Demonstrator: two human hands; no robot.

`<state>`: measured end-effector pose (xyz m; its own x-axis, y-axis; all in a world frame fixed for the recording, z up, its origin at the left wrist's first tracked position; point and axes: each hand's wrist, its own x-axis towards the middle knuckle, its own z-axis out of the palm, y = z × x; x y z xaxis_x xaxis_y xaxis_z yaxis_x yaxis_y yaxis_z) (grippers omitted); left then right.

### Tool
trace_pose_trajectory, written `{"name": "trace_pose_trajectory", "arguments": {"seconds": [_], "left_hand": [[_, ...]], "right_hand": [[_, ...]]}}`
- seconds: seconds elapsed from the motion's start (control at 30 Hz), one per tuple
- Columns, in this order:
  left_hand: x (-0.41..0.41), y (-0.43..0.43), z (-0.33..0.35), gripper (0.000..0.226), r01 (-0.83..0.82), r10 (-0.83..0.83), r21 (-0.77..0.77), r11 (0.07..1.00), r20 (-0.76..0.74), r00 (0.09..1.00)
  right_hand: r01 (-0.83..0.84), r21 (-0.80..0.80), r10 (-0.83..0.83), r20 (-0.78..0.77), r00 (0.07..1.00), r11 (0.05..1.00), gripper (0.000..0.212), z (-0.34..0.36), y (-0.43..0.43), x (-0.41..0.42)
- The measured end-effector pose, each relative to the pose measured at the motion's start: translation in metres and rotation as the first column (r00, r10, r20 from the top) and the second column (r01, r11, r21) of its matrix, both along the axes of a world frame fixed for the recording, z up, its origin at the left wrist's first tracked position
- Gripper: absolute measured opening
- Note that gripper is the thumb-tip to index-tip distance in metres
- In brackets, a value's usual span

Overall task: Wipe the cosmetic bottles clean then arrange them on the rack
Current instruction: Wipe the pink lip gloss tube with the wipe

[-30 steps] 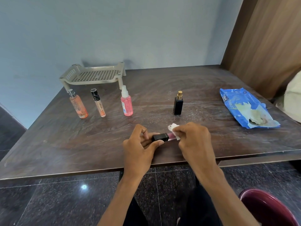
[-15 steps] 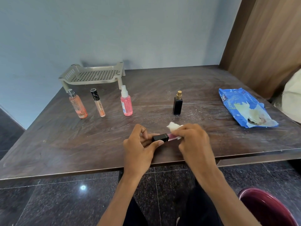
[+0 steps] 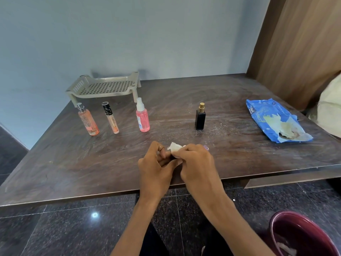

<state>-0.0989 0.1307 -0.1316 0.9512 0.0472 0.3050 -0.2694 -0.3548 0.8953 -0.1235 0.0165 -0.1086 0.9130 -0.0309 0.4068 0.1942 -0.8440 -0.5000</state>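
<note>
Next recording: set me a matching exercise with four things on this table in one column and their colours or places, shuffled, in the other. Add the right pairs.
Column one:
1. rack
2. square bottle
3. wipes packet
4. spray bottle

Column two:
A. blue, on the table's right side
B. pink, with a white nozzle
C. black, with a gold cap
D. beige, by the wall, nothing on it

Pairs: 1-D, 2-C, 3-A, 4-B
</note>
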Motion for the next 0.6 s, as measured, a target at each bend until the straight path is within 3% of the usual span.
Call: {"name": "trace_pose_trajectory", "arguments": {"seconds": [0.17, 0.33, 0.6], "left_hand": [[0.002, -0.002, -0.001, 0.047, 0.012, -0.013, -0.026, 1.0, -0.035, 0.999], [0.002, -0.001, -0.003, 0.047, 0.018, -0.019, -0.013, 1.0, -0.024, 1.0], [-0.001, -0.001, 0.002, 0.049, -0.001, 0.0, 0.025, 1.0, 0.035, 0.999]], "right_hand": [[0.15, -0.009, -0.15, 0.006, 0.989, 0.989, 0.031, 0.001, -0.041, 0.005], [0.239, -0.052, -0.237, 0.027, 0.971, 0.97, 0.038, -0.006, -0.056, 0.017], [0.025, 0.03, -0.028, 0.085, 0.996, 0.999, 0.032, -0.011, 0.01, 0.003]]}}
